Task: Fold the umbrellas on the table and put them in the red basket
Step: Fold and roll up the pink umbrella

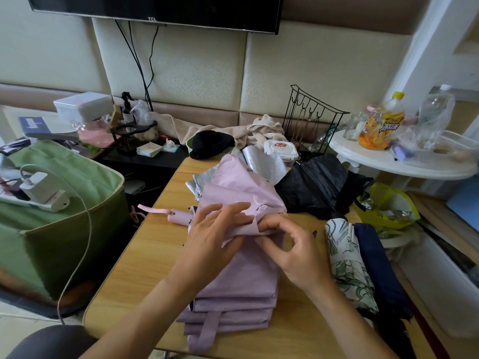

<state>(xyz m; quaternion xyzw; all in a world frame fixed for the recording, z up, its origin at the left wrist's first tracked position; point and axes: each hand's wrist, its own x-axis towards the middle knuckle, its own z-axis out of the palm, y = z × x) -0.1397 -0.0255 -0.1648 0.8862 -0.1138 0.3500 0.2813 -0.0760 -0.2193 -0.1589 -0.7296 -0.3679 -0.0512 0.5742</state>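
my left hand (210,238) and right hand (290,251) both pinch a fold of the lilac umbrella (241,275) lying mid-frame on the bench (145,255); black umbrella (318,187) sits upper right.

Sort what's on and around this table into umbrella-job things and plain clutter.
Job things: lilac umbrella held by left hand and right hand; black umbrella; leaf-print umbrella; navy umbrella.

Clutter: wet-wipes pack, black cap, juice bottle, green storage box.
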